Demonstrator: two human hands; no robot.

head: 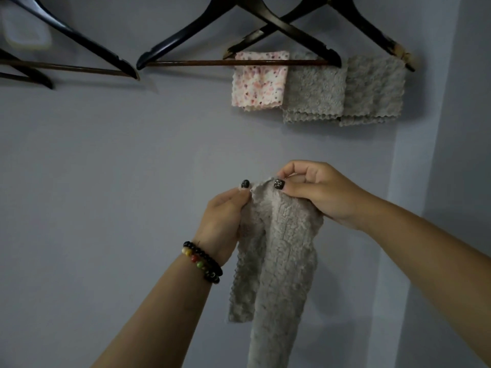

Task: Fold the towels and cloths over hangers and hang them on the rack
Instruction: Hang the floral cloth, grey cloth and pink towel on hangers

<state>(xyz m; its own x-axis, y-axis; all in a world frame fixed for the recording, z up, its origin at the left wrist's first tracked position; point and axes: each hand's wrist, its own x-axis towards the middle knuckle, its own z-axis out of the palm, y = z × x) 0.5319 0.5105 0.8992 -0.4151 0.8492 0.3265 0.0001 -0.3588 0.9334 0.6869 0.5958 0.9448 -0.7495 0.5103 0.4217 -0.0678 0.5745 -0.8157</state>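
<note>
A plain grey-blue wall [106, 168] is seen filling nearly the whole view, smooth and unmarked across its width. At the right side a lighter vertical strip [414, 181] is seen running from the top downward, set at a slight slant, and beyond it a darker band of wall [473, 128] is found at the frame's edge. In the upper left corner a pale, rounded-cornered object [25, 30] is seen against the wall, blurred, so that its kind cannot be told. A beaded bracelet [203, 261] is worn at a wrist: dark beads are strung in rows, with cream, red and green beads set among them.
</note>
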